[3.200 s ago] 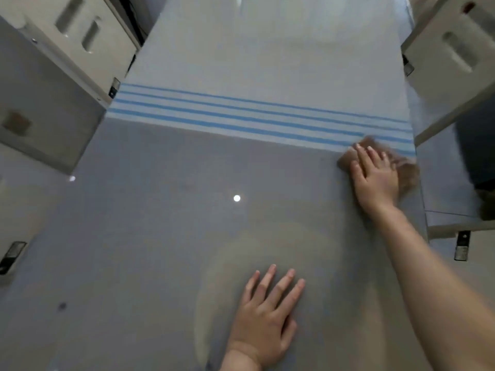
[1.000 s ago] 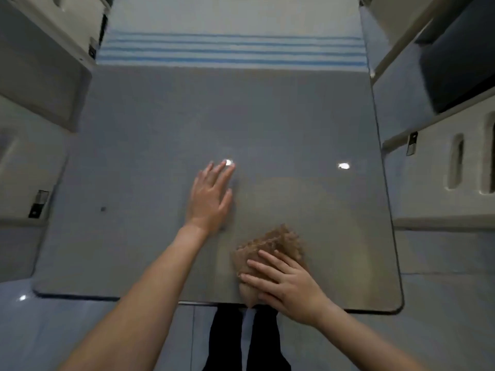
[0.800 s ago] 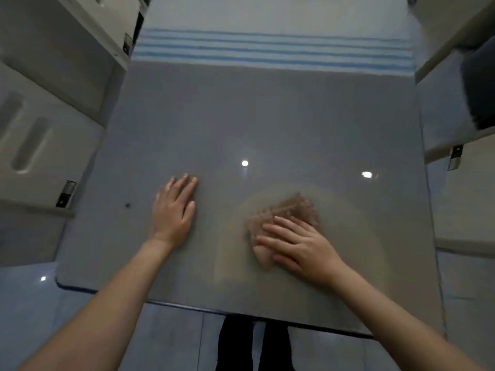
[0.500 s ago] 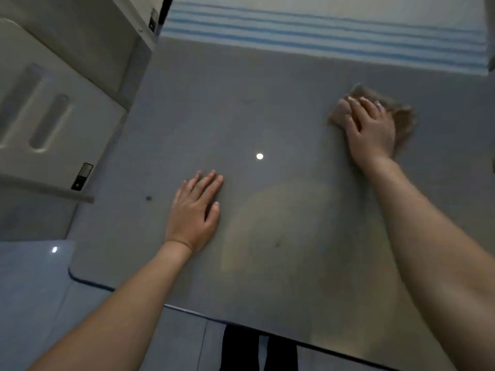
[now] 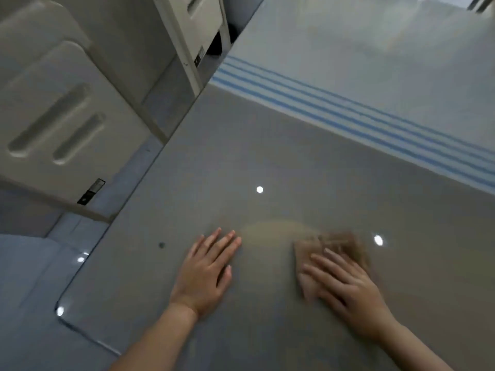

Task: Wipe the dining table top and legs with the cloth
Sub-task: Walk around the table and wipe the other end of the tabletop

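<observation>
The glossy grey dining table top (image 5: 267, 145) fills most of the head view. A crumpled brown cloth (image 5: 334, 247) lies on it at the lower right, blurred by motion. My right hand (image 5: 345, 287) presses flat on the cloth with straight, spread fingers, covering its near part. My left hand (image 5: 206, 269) rests flat on the bare table to the left of the cloth, fingers straight and holding nothing. The table legs are hidden.
A white runner with blue stripes (image 5: 361, 116) crosses the far part of the table. Two pale chairs (image 5: 53, 108) stand along the left side. The table's rounded near-left corner (image 5: 63, 314) borders a shiny tiled floor (image 5: 24, 277).
My right hand has pulled the cloth back from the far right of the table toward me. My left hand stays planted flat on the table. The view has swung left.
</observation>
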The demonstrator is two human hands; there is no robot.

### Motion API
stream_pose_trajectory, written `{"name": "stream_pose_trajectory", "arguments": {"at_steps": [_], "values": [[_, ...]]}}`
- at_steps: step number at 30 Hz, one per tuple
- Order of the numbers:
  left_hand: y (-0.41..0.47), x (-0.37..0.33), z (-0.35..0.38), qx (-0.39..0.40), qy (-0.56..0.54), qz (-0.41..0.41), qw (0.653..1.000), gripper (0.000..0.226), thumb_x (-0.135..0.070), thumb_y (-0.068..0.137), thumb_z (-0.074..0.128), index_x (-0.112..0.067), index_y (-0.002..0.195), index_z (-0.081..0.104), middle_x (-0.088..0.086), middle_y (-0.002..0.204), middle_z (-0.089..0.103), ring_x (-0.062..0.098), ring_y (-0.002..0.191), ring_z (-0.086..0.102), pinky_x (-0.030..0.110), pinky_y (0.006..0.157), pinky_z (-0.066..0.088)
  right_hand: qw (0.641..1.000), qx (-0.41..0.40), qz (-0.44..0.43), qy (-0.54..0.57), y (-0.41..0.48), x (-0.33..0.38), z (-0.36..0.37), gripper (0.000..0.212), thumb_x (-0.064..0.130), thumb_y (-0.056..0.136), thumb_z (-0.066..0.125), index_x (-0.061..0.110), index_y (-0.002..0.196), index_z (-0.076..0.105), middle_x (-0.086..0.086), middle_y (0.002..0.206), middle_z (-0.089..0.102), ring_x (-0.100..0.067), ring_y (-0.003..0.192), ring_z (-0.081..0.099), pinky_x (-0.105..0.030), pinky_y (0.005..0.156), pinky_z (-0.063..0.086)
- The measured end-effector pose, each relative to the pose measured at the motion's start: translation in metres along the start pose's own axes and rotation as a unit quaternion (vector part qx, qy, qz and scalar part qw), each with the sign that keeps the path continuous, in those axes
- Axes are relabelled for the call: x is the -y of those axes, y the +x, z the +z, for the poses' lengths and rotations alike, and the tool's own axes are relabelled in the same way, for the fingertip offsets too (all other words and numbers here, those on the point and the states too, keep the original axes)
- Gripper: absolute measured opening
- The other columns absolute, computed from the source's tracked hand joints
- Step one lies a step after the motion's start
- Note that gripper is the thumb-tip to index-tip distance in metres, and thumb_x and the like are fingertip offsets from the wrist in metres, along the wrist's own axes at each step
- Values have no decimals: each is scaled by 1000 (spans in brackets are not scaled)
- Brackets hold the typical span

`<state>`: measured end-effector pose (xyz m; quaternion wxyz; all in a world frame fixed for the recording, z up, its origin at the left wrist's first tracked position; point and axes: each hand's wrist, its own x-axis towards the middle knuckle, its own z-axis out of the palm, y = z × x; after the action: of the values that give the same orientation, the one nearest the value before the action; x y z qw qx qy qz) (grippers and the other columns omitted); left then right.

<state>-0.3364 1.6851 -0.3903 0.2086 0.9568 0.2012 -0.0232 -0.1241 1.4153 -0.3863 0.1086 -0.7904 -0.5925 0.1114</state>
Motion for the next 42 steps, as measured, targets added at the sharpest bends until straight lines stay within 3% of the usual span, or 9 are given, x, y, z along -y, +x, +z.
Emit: {"name": "stream_pose_trajectory", "arguments": {"at_steps": [7,12,16,19,24,31,35,39,42], "values": [[6,4,1,-17,4,25,1000,60,-31,84,48,-29,143,40,-11,148,42,16,140,33,39,113,24,924,-141,353,44,257,-68,-40,51,49,95,31,38,144,43,4,151,43,-23,145,28,-41,120,15],[5,9,1,-8,24,37,999,58,-33,85,48,-27,142,42,-8,143,49,17,136,36,38,114,24,998,-30,60,16,259,58,7,48,49,98,28,42,144,40,12,151,42,-17,146,27,-38,120,20],[7,8,3,-22,15,46,999,58,-33,83,51,-28,141,45,-9,148,43,17,139,33,39,113,25,996,39,-80,-7,171,6,-15,44,46,102,35,43,146,36,18,153,36,-10,147,24,-33,120,19],[6,4,2,-31,-4,41,999,61,-32,80,53,-29,141,45,-11,148,42,16,138,36,39,111,28,997,-23,68,-13,180,-73,-38,47,53,100,28,39,144,41,8,149,45,-17,143,33,-42,117,28],[7,7,5,-48,-17,61,997,61,-33,77,57,-27,137,51,-10,146,46,17,136,42,40,108,32,924,-140,356,29,305,-102,-48,56,53,95,26,34,145,41,0,152,42,-25,144,27,-44,120,14],[8,5,-3,-22,-7,38,999,63,-34,77,56,-31,139,45,-13,148,42,15,136,40,36,110,30,997,-53,27,47,368,103,19,43,44,100,36,41,142,42,9,151,43,-20,146,28,-38,119,17],[7,3,-3,13,25,19,999,59,-38,83,51,-32,141,42,-12,146,45,18,135,43,37,114,23,965,76,-247,36,297,97,17,45,46,100,37,44,145,37,15,153,38,-12,146,25,-33,120,15],[7,3,-2,7,18,21,1000,57,-35,84,49,-30,140,44,-10,145,47,19,136,38,38,116,21,998,-42,-3,45,309,-27,-15,53,53,95,35,32,142,46,-1,148,47,-25,142,36,-37,118,24],[6,4,-2,-10,18,24,1000,56,-33,86,48,-30,141,43,-9,146,46,19,138,37,38,117,22,971,-109,205,56,345,-64,-31,60,53,91,33,24,142,48,-5,148,47,-28,141,34,-44,120,19]]}}
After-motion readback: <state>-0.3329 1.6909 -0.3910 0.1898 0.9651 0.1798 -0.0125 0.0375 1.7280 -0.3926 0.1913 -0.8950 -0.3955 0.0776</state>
